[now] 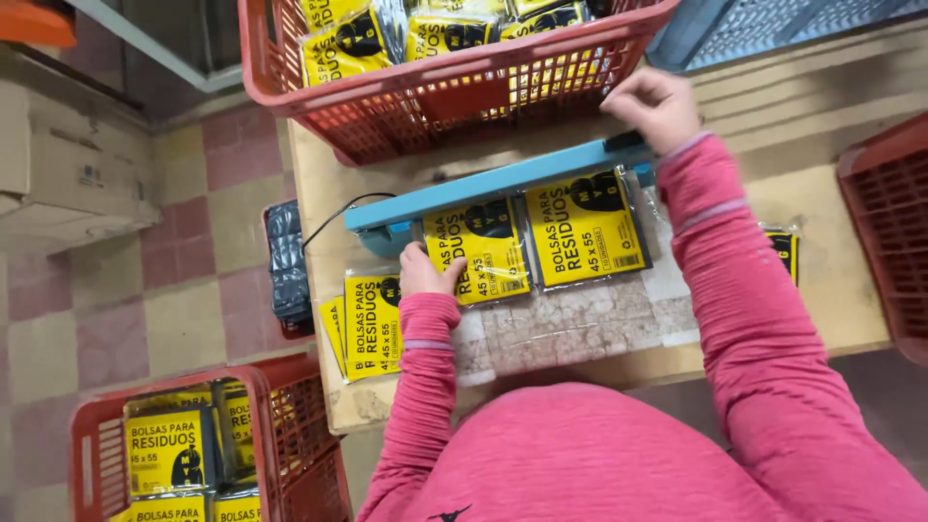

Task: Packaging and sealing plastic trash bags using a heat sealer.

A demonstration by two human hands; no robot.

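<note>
On sealer arm (503, 180), right grip (655, 104) closed (pressing), left (423, 273) on packet (480, 250)

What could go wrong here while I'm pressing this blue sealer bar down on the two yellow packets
The left hand rests on the left yellow packet right beside the blue sealer bar, so fingers could get pinched or burned. The right hand presses only the bar's far end, so the seal may come out uneven. The loose packets overhanging the table edge could slide into the red crate or onto the floor.
</note>
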